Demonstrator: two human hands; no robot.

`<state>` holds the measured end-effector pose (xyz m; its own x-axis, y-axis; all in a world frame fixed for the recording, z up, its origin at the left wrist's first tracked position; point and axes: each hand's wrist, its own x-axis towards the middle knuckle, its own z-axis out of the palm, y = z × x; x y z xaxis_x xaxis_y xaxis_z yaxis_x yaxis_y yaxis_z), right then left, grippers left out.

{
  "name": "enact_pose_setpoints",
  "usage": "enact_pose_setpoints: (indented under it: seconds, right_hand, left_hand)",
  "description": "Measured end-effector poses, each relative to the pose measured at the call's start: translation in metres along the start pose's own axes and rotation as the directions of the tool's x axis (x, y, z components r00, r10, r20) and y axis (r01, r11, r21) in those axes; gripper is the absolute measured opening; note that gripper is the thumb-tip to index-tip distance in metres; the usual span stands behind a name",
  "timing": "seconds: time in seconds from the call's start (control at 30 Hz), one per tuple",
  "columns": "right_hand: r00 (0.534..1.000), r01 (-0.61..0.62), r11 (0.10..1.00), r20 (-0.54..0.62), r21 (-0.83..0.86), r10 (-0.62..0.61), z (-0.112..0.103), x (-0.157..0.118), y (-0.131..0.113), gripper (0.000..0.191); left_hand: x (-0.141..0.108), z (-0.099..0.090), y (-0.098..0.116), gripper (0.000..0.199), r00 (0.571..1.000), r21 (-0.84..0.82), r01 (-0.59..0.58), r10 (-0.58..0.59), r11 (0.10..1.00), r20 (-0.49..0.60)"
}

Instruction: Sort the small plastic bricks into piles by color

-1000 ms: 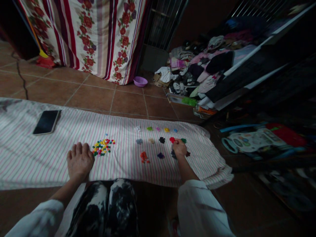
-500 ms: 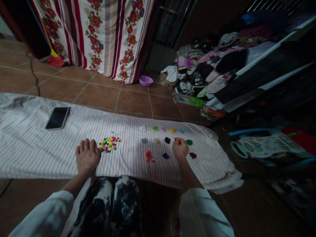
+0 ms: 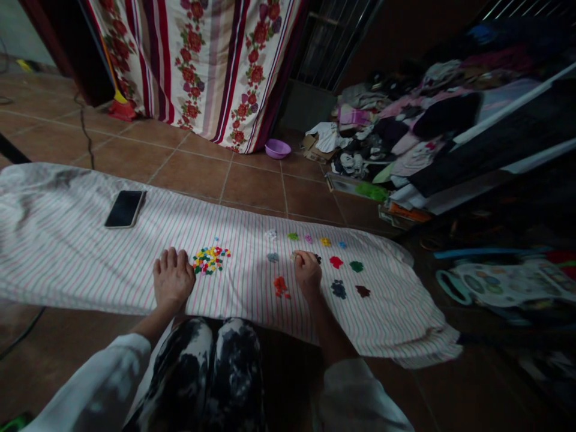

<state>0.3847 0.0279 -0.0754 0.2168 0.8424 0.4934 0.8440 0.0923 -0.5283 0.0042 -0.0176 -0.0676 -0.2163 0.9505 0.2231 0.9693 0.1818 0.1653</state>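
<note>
My left hand [image 3: 173,277] lies flat, fingers spread, on the striped cloth [image 3: 243,288], just left of a mixed pile of small coloured pieces [image 3: 211,260]. My right hand [image 3: 308,275] is closed, its fingertips at the beige pile; whatever it may hold is too small to tell. It partly covers the black pile [image 3: 318,258]. Around it lie single-colour piles: grey [image 3: 272,257], orange [image 3: 279,286], red [image 3: 336,262], dark green [image 3: 356,266], dark blue-grey [image 3: 338,288] and brown [image 3: 362,291]. Behind are white [image 3: 270,234], light green [image 3: 293,236], pink [image 3: 308,239], yellow [image 3: 325,242] and blue [image 3: 342,245] ones.
A phone [image 3: 125,209] lies on the cloth at the left. Beyond, on the tiled floor, are a purple basin [image 3: 278,149] and a red broom [image 3: 122,109] by a floral curtain [image 3: 211,66]. Heaped clothes [image 3: 382,120] lie at the back right.
My right hand has moved left from the red pile to the beige one, uncovering the red pile. My left hand stays beside the mixed pile. The whole view has shifted slightly.
</note>
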Motion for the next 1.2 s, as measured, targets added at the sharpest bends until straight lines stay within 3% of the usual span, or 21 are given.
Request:
enact_pose_setpoints:
  seconds: [0.13, 0.63, 0.77, 1.0, 1.2]
  right_hand:
    - [0.996, 0.087, 0.995, 0.012, 0.042, -0.088, 0.009, -0.009, -0.018, 0.031]
    - [0.966, 0.237, 0.959, 0.063, 0.158, -0.249, 0.045, -0.030, -0.070, 0.029]
    - [0.945, 0.259, 0.942, 0.147, 0.214, -0.293, 0.059, -0.038, -0.092, 0.030]
    - [0.893, 0.234, 0.958, 0.353, 0.165, -0.279, 0.073, -0.050, -0.133, 0.034]
    - [0.841, 0.268, 0.945, 0.433, 0.186, -0.323, 0.082, -0.056, -0.156, 0.037]
  left_hand:
    - [-0.001, 0.002, -0.001, 0.052, 1.000, -0.023, 0.003, -0.003, 1.000, -0.011]
    - [0.000, 0.000, 0.000, 0.052, 1.000, 0.011, -0.002, 0.001, 1.000, 0.009]
    - [0.000, -0.002, 0.000, 0.052, 1.000, -0.011, -0.006, 0.006, 1.000, 0.022]
    - [0.001, 0.002, -0.001, 0.051, 1.000, 0.003, -0.002, 0.002, 1.000, 0.007]
    - [0.001, 0.003, -0.001, 0.051, 1.000, 0.024, -0.008, 0.008, 1.000, -0.013]
